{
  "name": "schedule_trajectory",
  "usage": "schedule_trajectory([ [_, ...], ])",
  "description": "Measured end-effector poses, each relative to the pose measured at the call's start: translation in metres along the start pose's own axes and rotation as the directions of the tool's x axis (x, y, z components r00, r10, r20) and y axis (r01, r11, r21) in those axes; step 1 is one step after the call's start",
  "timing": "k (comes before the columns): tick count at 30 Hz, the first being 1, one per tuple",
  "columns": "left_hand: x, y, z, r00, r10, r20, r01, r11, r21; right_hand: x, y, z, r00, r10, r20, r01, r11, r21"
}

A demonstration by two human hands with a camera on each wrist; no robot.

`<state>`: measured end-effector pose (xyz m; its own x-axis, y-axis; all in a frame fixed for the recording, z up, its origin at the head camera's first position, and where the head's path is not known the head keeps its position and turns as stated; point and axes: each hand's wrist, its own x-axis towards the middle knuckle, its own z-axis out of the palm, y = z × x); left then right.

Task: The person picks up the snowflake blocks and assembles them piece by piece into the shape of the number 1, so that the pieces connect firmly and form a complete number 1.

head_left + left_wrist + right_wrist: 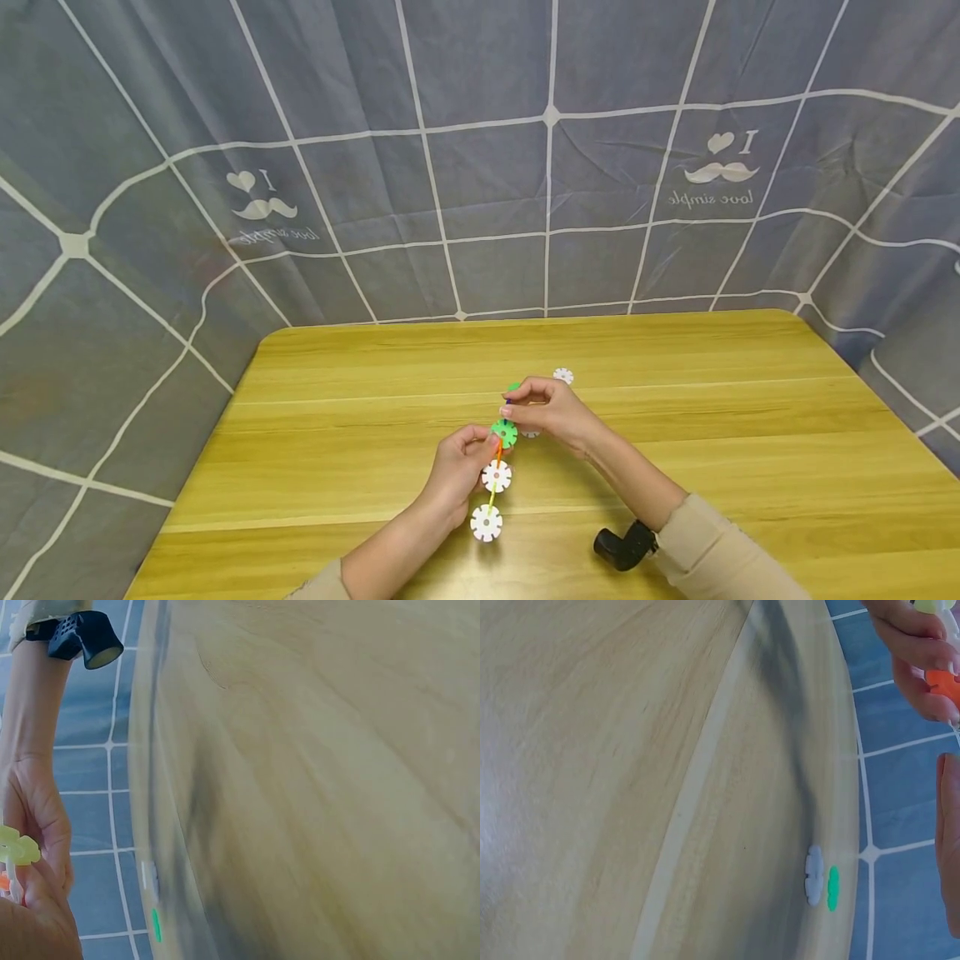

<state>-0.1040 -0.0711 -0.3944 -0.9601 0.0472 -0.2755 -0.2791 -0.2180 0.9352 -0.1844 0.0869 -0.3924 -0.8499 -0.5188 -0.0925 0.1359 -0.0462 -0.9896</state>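
Observation:
A chain of notched snowflake discs hangs between my hands in the head view. From its lower end come a white disc, a yellow disc seen edge-on, another white disc, an orange disc edge-on and a green disc. My left hand pinches the chain near the green and orange discs. Just above, my right hand pinches a dark blue disc, edge-on at the green disc; whether it is slotted in I cannot tell. In the right wrist view the orange disc shows beside the left fingers.
Loose on the wooden table lie a white disc beyond my right hand, another white disc partly hidden under it, and a green disc by its fingertips. A black wrist camera sits at my right cuff. Grey curtain surrounds the table.

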Motion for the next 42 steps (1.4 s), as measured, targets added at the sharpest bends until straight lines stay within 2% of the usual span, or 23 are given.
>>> schedule_trajectory([
  [14,0.0008,0.0011,-0.0009,1.000,0.020,-0.001,-0.020,0.998,0.054,-0.0010,0.0006,0.0010,1.000,0.001,0.011,-0.001,0.998,0.060],
  [20,0.0000,0.0012,0.0000,0.998,0.003,0.061,-0.004,1.000,0.015,-0.0034,-0.0033,-0.0004,1.000,0.012,0.018,-0.013,0.998,0.063],
  [30,-0.0001,0.0049,0.0002,0.989,-0.055,0.135,0.053,0.998,0.022,-0.0051,-0.0036,-0.0037,0.999,0.027,0.037,-0.027,1.000,0.011],
  [37,0.0011,0.0073,0.0018,0.987,-0.070,0.142,0.068,0.998,0.019,-0.0059,-0.0036,-0.0066,0.999,0.043,0.012,-0.042,0.996,-0.077],
  [42,0.0023,0.0080,0.0025,0.988,-0.070,0.139,0.066,0.997,0.036,-0.0060,-0.0047,-0.0072,0.999,0.038,0.022,-0.035,0.995,-0.093],
])
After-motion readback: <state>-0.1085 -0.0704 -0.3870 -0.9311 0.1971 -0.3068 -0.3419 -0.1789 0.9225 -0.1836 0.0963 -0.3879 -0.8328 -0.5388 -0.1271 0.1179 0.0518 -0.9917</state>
